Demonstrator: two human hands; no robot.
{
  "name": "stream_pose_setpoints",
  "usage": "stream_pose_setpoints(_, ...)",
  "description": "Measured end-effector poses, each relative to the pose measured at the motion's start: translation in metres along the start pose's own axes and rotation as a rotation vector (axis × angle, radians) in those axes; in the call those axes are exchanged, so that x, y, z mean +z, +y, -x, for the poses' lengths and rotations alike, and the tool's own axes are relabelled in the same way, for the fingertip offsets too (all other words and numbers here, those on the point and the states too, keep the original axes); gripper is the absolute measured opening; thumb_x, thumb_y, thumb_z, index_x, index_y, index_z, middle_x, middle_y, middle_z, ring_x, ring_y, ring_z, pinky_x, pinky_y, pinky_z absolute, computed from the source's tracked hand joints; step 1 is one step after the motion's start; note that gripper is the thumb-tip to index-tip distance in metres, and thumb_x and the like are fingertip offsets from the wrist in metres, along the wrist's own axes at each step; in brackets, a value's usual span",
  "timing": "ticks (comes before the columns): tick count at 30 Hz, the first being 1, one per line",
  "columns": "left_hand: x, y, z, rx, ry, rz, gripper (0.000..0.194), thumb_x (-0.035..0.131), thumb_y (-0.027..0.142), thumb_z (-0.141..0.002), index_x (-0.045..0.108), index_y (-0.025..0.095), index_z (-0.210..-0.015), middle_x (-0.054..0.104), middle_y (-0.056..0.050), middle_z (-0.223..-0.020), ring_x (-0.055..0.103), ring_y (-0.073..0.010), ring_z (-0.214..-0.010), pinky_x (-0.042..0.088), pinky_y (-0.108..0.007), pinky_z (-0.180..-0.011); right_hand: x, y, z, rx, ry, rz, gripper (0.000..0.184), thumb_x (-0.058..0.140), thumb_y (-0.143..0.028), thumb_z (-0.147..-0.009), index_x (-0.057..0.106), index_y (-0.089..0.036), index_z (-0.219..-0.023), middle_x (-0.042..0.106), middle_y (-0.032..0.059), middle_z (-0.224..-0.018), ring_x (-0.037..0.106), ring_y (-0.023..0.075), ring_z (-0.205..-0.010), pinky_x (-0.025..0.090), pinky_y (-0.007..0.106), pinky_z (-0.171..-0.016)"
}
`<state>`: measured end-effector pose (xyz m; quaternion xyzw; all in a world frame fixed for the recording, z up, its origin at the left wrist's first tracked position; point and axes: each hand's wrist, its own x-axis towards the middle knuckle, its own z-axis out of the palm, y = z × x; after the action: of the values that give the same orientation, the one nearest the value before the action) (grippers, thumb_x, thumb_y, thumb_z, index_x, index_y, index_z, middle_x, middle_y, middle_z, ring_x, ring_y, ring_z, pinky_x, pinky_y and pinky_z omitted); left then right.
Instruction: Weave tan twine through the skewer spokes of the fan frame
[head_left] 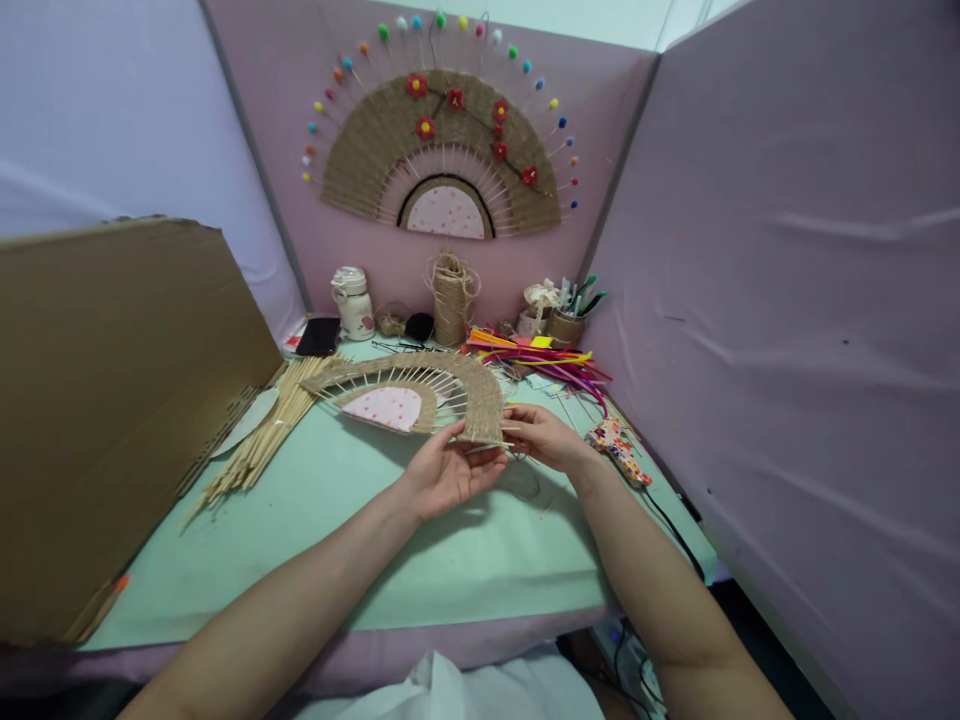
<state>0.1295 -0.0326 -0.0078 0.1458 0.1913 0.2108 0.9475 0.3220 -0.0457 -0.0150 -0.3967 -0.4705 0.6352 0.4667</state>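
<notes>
A half-round woven fan (pixel 484 395) of jute twine over thin sticks tilts above the table, a pink dotted half-circle at its centre. My left hand (pixel 454 475) is turned palm up under its near right corner, with the thumb on the edge and the fingers curled beneath. At the fan's right outer edge, where stick ends poke out, my right hand (pixel 546 437) has its fingers pinched closed. Whether twine is also between those fingertips is too small to tell. A loose twine loop (pixel 529 488) hangs below the hands.
Bamboo sticks (pixel 262 440) lie left, beside a large cardboard sheet (pixel 112 400). Behind stand a twine spool (pixel 451 300), a white bottle (pixel 352 303) and a pen cup (pixel 566 325). Coloured pipe cleaners (pixel 540 355) and a corded, patterned glue gun (pixel 619 450) lie right. A finished fan (pixel 367 150) hangs on the wall.
</notes>
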Motion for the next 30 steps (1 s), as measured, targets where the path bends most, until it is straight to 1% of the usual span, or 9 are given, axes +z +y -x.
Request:
stream_pose_setpoints(3,-0.006,0.000,-0.001,0.036,0.035,0.004,0.038,0.038,0.028,-0.088,0.052,0.003,-0.114,0.069,-0.018,-0.083,0.068,-0.0236,-0.082,0.053,-0.032,-0.077,0.000,0.001,0.000,0.030,-0.061,0.104,0.026,0.072,-0.035,-0.067,0.063,-0.014,-0.080,0.058,-0.0012,-0.068,0.043,0.0041,-0.051,0.028,0.017,-0.046)
stream_pose_setpoints(6,-0.013,0.001,0.000,0.042,0.047,-0.016,0.036,0.036,0.025,-0.089,0.051,0.004,-0.114,0.070,-0.017,-0.083,0.069,-0.0235,-0.080,0.053,-0.032,-0.076,-0.001,0.004,-0.001,0.052,-0.090,0.175,0.031,0.071,-0.039,-0.067,0.064,-0.014,-0.083,0.059,-0.0001,-0.069,0.042,0.0049,-0.051,0.027,0.017,-0.045)
stream_pose_setpoints(10,-0.018,0.000,0.000,0.039,0.051,-0.019,0.033,0.038,0.025,-0.090,0.053,0.003,-0.109,0.069,-0.017,-0.079,0.068,-0.0216,-0.076,0.053,-0.031,-0.073,-0.003,0.008,-0.003,0.048,-0.102,0.212,0.033,0.070,-0.042,-0.067,0.064,-0.014,-0.084,0.058,0.0008,-0.070,0.043,0.0055,-0.052,0.027,0.018,-0.044)
stream_pose_setpoints(15,-0.019,-0.002,0.000,0.049,0.075,-0.034,0.031,0.039,0.025,-0.090,0.055,0.001,-0.102,0.068,-0.016,-0.074,0.067,-0.0191,-0.070,0.053,-0.028,-0.070,-0.004,0.006,-0.002,0.036,-0.138,0.269,0.030,0.068,-0.042,-0.071,0.062,-0.014,-0.081,0.055,-0.0009,-0.067,0.037,0.0043,-0.050,0.025,0.018,-0.045)
stream_pose_setpoints(18,-0.018,-0.003,0.001,0.067,0.102,-0.074,0.032,0.040,0.024,-0.090,0.055,0.001,-0.105,0.069,-0.017,-0.078,0.067,-0.0207,-0.074,0.053,-0.030,-0.072,-0.003,0.000,0.002,0.030,-0.133,0.351,0.030,0.067,-0.042,-0.071,0.062,-0.014,-0.079,0.054,-0.0022,-0.065,0.037,0.0047,-0.051,0.026,0.019,-0.047)
stream_pose_setpoints(21,-0.015,-0.005,0.002,0.119,0.107,-0.082,0.034,0.040,0.021,-0.090,0.052,0.001,-0.114,0.070,-0.018,-0.087,0.067,-0.0233,-0.085,0.052,-0.033,-0.080,-0.002,-0.007,0.004,-0.003,-0.133,0.461,0.031,0.067,-0.043,-0.070,0.063,-0.014,-0.080,0.054,-0.0023,-0.065,0.040,0.0061,-0.054,0.030,0.020,-0.050)
stream_pose_setpoints(23,-0.013,-0.006,0.002,0.143,0.096,-0.086,0.037,0.038,0.019,-0.090,0.048,0.000,-0.120,0.070,-0.020,-0.092,0.067,-0.0247,-0.090,0.051,-0.034,-0.083,-0.005,-0.010,0.005,-0.038,-0.095,0.530,0.031,0.068,-0.043,-0.069,0.061,-0.013,-0.076,0.053,-0.0026,-0.063,0.041,0.0068,-0.055,0.031,0.020,-0.051)
stream_pose_setpoints(26,-0.013,-0.007,0.002,0.159,0.094,-0.088,0.042,0.036,0.017,-0.091,0.041,-0.003,-0.127,0.069,-0.022,-0.093,0.067,-0.0256,-0.092,0.051,-0.033,-0.083,-0.011,-0.012,0.006,-0.050,-0.011,0.594,0.029,0.066,-0.042,-0.070,0.058,-0.014,-0.071,0.051,-0.0035,-0.058,0.040,0.0068,-0.051,0.030,0.020,-0.049)
stream_pose_setpoints(30,-0.015,-0.007,0.001,0.160,0.094,-0.073,0.044,0.036,0.016,-0.091,0.038,-0.002,-0.131,0.070,-0.021,-0.094,0.067,-0.0252,-0.091,0.052,-0.032,-0.081,-0.017,-0.015,0.009,-0.046,0.008,0.609,0.024,0.064,-0.038,-0.072,0.058,-0.015,-0.076,0.053,-0.0024,-0.060,0.044,0.0075,-0.051,0.033,0.020,-0.048)
